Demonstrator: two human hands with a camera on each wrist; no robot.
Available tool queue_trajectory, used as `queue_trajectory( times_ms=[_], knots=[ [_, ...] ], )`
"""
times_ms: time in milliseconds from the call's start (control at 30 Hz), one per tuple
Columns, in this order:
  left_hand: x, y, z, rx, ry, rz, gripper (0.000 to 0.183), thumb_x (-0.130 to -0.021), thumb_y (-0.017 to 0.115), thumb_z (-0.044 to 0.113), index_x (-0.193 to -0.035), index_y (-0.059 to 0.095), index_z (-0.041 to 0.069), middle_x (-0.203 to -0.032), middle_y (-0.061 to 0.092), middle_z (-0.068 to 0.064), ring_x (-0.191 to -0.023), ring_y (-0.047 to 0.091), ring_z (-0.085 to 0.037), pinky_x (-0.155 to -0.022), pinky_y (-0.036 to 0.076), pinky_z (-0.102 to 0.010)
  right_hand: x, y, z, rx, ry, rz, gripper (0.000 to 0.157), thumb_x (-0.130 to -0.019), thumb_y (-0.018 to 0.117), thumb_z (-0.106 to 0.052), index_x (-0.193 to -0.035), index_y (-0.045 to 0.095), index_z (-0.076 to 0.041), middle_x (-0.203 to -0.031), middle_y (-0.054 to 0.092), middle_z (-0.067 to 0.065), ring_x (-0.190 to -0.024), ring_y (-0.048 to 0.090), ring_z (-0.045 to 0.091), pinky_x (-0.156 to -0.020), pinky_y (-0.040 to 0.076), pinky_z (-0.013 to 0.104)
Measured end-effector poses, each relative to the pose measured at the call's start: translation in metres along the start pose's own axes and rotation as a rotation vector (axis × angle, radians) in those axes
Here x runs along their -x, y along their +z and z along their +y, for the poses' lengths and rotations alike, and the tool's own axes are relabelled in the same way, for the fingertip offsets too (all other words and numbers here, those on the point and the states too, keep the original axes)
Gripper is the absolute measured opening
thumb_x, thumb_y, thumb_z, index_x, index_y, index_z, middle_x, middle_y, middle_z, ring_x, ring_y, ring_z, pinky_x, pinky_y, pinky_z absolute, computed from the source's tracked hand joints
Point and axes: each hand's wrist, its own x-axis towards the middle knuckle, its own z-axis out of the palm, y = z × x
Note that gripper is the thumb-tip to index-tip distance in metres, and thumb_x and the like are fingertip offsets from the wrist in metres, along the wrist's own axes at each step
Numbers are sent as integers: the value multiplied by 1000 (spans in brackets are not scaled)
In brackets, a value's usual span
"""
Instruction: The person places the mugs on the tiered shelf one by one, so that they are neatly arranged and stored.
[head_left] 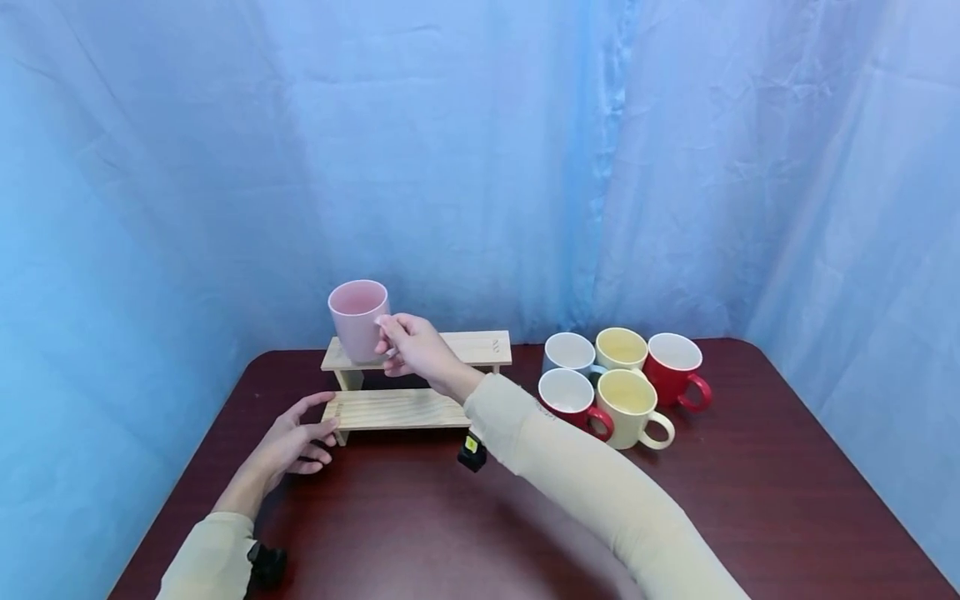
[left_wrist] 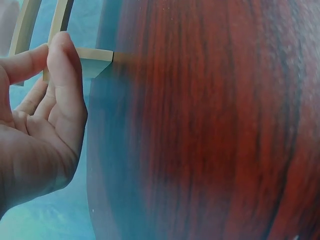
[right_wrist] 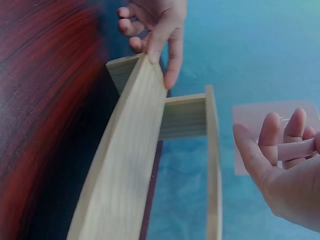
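Note:
A pink mug [head_left: 358, 333] is upright close above the left end of a two-step wooden rack's upper board [head_left: 468, 346]. My right hand [head_left: 423, 350] holds it by the handle from the right, fingers hooked through the loop in the right wrist view. The mug's base shows a narrow gap from the board there. My left hand [head_left: 288, 442] pinches the left end of the rack's lower board [head_left: 405, 408], thumb at the front corner and index finger at the back one. Its other fingers hang loosely curled below.
Right of the rack, several mugs stand grouped: a light blue one [head_left: 562, 357], two red ones with white insides and two cream ones with yellow insides. The dark red-brown table [head_left: 420, 517] ends at pale blue curtains [head_left: 465, 167] behind and at both sides.

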Motion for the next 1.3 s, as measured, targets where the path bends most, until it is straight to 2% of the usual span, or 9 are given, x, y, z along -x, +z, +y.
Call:
queue_trajectory(
  times_ms=[300, 533, 700, 833, 1133, 1300],
  knots=[
    [1, -1, 1, -6, 8, -8, 65, -99, 67, 32, -155, 35, 25, -93, 67, -11, -65, 66, -20, -59, 57, -35, -10, 19, 13, -24, 23, 23, 30, -108, 50, -34, -96, 59, -7, -82, 62, 3, -66, 61, 20, -70, 60, 41],
    [2, -1, -2, -8, 1, -12, 66, -98, 68, 34, -154, 35, 25, -94, 66, -11, -67, 64, -20, -59, 57, -36, -11, 26, 13, 24, 69, 33, 33, -107, 51, -37, -94, 59, -8, -81, 62, 2, -64, 60, 19, -66, 60, 40],
    [2, -2, 0, -16, 7, -10, 65, -99, 67, 33, -154, 35, 26, -93, 65, -10, -67, 63, -20, -59, 57, -36, -16, 25, 12, 64, 35, 48, 35, -107, 52, -35, -96, 60, -4, -79, 56, 4, -61, 51, 17, -60, 53, 36],
    [0, -3, 1, -20, 10, -10, 64, -100, 66, 32, -155, 34, 26, -93, 65, -10, -67, 62, -19, -59, 57, -36, -17, 24, 12, 68, 14, 49, 37, -108, 51, -36, -101, 60, -1, -81, 52, 7, -65, 45, 18, -63, 48, 39],
    [0, -5, 4, -28, 3, -8, 63, -99, 65, 32, -154, 34, 26, -92, 66, -8, -67, 63, -19, -59, 57, -36, -17, 22, 7, 74, 36, 24, 37, -107, 51, -40, -102, 60, -4, -81, 54, 4, -64, 48, 18, -64, 56, 41],
    [-2, -3, 1, -18, 2, -17, 64, -99, 66, 34, -154, 35, 27, -93, 66, -9, -66, 63, -19, -58, 56, -34, -18, 18, 9, 70, 79, 7, 36, -107, 50, -42, -101, 61, -7, -84, 58, 4, -67, 53, 19, -72, 60, 49]
  ],
)
